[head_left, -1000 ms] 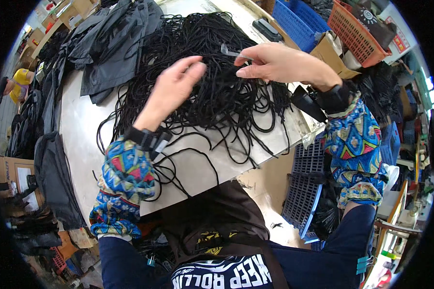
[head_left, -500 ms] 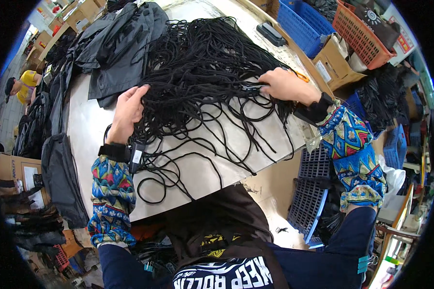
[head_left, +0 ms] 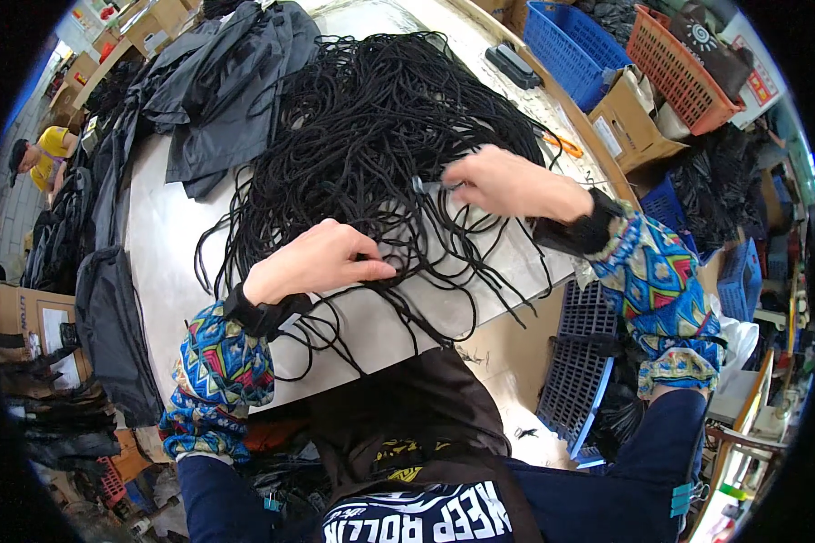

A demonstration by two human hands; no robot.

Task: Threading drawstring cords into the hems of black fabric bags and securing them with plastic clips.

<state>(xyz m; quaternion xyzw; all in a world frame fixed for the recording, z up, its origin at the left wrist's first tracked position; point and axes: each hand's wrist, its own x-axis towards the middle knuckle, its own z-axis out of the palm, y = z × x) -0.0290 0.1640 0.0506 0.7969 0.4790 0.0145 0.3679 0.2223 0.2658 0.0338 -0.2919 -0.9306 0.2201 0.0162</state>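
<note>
A large tangled heap of black cords (head_left: pixel 362 118) covers the middle of the pale table (head_left: pixel 167 299), with loose ends trailing toward its front edge. At the near side of the heap, my left hand (head_left: pixel 321 258) is bent over the cords, its fingers closed on a black cord. Farther right, my right hand (head_left: pixel 507 184) grips a small silver metal tool (head_left: pixel 424 185) that points left over the cords. Its exact kind is hard to tell, as the hand covers most of it and is slightly blurred.
Dark grey fabric (head_left: pixel 217 100) lies at the table's far left. A black case (head_left: pixel 513 65) and an orange tool (head_left: pixel 566 145) lie along the right side. Beyond are a blue crate (head_left: pixel 570 50), an orange crate (head_left: pixel 688 68) and a cardboard box (head_left: pixel 634 122). A person (head_left: pixel 50 158) is at far left.
My left hand has moved right and nearer, from the heap's left edge to its front. My right hand has shifted left with the metal tool. The heap's left side has spread leftward.
</note>
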